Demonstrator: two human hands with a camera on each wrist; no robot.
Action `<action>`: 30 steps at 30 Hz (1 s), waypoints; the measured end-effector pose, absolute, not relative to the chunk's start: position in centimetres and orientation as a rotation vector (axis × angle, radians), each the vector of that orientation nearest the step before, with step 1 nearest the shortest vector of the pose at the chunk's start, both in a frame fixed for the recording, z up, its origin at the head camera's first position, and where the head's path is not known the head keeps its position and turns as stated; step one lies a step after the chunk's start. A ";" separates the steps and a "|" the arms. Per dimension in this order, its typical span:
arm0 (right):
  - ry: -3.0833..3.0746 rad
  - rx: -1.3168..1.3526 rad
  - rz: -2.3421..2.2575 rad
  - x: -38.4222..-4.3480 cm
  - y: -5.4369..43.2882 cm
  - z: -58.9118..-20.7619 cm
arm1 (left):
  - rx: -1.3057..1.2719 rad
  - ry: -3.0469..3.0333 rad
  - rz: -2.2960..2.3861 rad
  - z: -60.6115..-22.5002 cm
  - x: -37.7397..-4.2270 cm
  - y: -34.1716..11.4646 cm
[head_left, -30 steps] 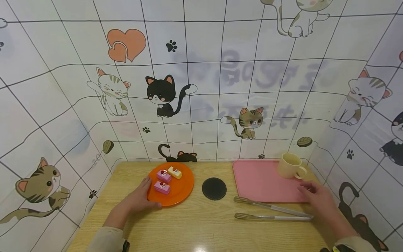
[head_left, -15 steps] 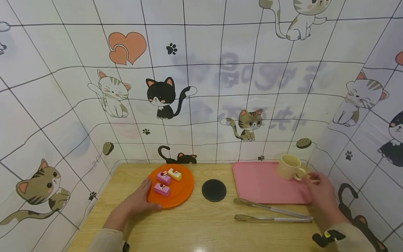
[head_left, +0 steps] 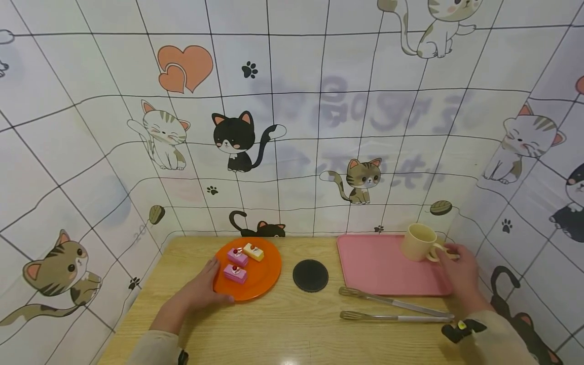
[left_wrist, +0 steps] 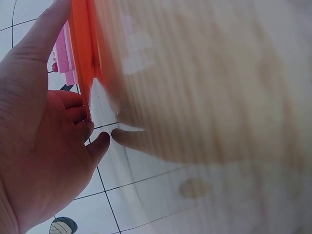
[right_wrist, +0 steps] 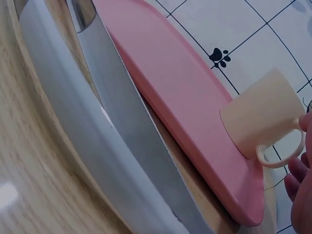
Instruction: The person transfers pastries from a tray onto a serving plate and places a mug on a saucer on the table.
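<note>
My left hand [head_left: 201, 289] holds the rim of an orange plate [head_left: 266, 276], thumb at the near edge and fingers at the left side. On the plate sit two pink toy cakes [head_left: 235, 274] and a yellow one [head_left: 253, 252]. At the right, my right hand [head_left: 461, 271] grips the handle of a pale yellow mug [head_left: 417, 243]; the right wrist view has the thumb at the handle's top and fingers beside its loop. The mug [right_wrist: 263, 114] stands upright on the right end of a pink tray [head_left: 378, 268].
A round dark coaster [head_left: 311, 276] lies between plate and tray. In front of the tray are tongs [head_left: 401, 318], their two arms spread leftward and meeting near the right forearm. Cat-printed cloth walls [head_left: 296, 152] enclose the wooden table [head_left: 283, 329] at the back and sides.
My right hand has moved from the tray's right front area up to the mug's handle and taken hold of it. The left hand and plate have stayed in place.
</note>
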State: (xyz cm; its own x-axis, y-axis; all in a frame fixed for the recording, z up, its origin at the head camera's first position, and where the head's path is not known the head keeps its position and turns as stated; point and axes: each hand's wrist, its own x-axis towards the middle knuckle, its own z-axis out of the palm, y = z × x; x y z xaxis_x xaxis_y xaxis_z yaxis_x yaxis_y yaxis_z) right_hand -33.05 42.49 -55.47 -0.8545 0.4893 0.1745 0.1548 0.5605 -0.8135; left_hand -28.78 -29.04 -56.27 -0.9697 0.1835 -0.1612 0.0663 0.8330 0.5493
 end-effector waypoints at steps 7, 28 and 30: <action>-2.413 -0.540 1.196 -33.8 42.5 -56.2 | 0.191 2.798 0.829 -56.3 -28.8 -29.0; -2.517 -0.488 1.087 -34.8 42.9 -57.3 | 0.202 2.807 0.809 -56.4 -29.1 -29.1; -2.535 -0.486 1.092 -34.6 42.9 -57.1 | 0.205 2.808 0.808 -56.4 -29.1 -29.1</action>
